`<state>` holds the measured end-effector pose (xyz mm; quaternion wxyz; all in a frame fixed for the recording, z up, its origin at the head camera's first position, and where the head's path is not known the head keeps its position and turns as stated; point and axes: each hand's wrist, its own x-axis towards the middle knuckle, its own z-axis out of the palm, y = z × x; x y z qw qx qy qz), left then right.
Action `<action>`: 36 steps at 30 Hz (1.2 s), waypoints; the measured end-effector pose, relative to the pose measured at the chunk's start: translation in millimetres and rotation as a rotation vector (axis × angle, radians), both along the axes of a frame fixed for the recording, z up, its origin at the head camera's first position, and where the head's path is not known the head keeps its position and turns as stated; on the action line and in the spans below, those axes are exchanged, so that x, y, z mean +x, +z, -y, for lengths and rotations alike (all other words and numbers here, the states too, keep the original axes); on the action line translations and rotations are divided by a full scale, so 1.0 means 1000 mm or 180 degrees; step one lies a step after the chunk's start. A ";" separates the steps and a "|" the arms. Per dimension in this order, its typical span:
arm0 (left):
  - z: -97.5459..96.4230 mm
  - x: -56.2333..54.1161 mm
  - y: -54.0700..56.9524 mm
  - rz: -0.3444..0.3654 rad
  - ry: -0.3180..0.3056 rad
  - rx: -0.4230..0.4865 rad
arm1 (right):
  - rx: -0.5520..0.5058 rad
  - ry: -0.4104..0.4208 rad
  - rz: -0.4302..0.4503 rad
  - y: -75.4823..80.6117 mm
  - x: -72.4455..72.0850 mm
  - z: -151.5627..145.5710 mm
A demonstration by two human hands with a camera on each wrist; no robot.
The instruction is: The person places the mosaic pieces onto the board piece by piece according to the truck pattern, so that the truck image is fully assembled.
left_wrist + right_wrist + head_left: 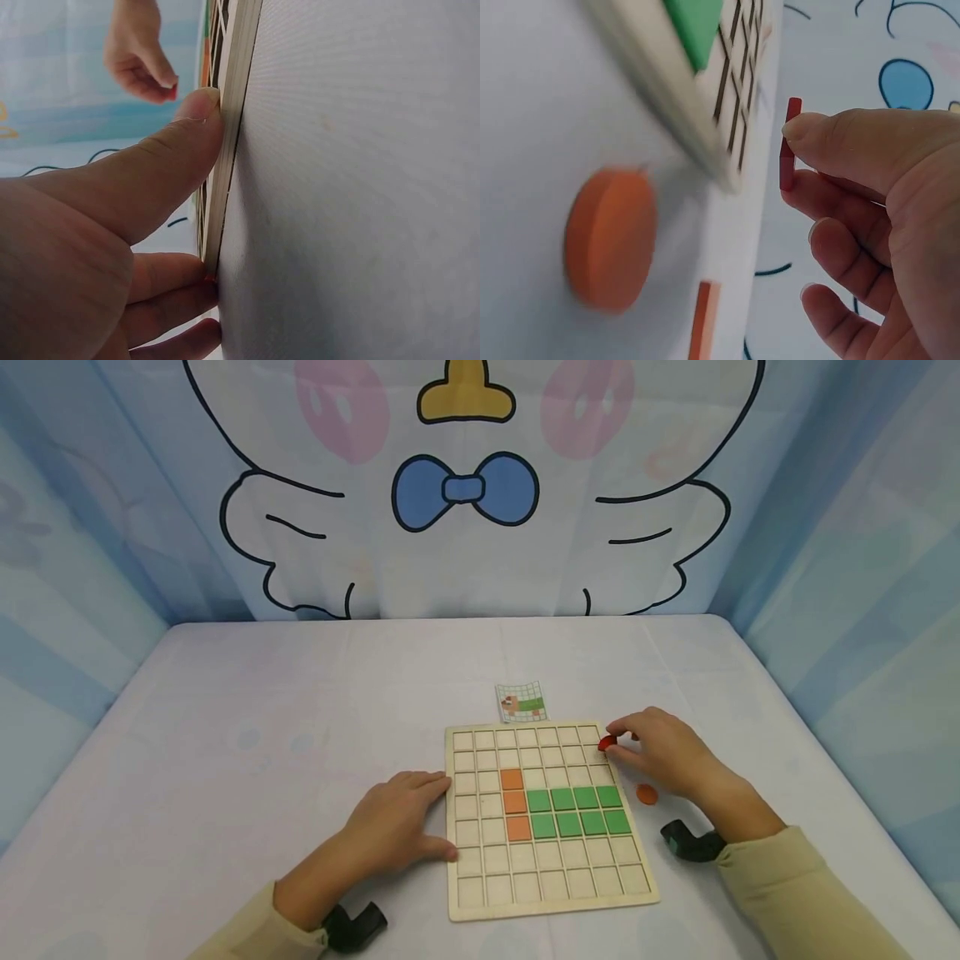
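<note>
A pale wooden grid board lies flat, with orange square tiles in a short column and two rows of green square tiles beside it. Against the board's left edge rests my left hand, thumb and fingers spread apart; the thumb touches the edge in the left wrist view. My right hand pinches a thin red piece between thumb and finger, near the board's top right corner. An orange disc lies on the table below that hand.
Behind the board sits a small pattern card printed with a coloured grid. Another thin orange piece shows in the right wrist view. Black curved devices sit at both wrists. A printed curtain hangs behind the white table.
</note>
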<state>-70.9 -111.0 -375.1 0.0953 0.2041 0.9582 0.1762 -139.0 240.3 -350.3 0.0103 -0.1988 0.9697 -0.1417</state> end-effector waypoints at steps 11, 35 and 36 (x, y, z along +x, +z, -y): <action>0.000 0.001 0.000 0.0039 0.0008 0.0018 | -0.0045 0.0596 -0.0296 0.004 0.012 0.032; 0.001 0.001 0.001 0.0004 -0.0041 0.0079 | 0.0027 0.1148 -0.0268 0.001 0.012 0.090; 0.001 0.001 0.002 0.0007 -0.0043 0.0077 | 0.0037 0.1165 -0.0267 0.000 0.012 0.092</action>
